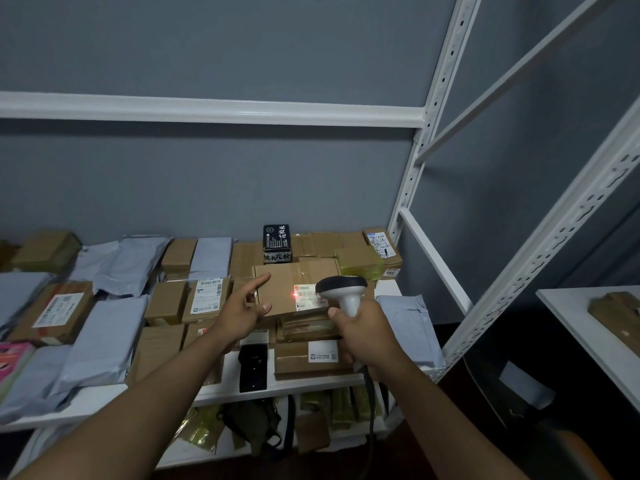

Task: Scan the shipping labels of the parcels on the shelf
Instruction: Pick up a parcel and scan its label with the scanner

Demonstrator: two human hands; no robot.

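Parcels crowd the shelf (pixel 304 384), and with the right hand (pixel 367 336) gripping the scanner (pixel 344 289), its red beam on the cardboard box's label (pixel 310 296) just ahead, left hand (pixel 247 306) open beside it, most labels look unscanned.

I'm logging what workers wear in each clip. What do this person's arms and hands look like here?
Both forearms are bare, with no sleeve in view. The left hand and right hand wear no gloves. No watch, ring or wristband is visible on either.
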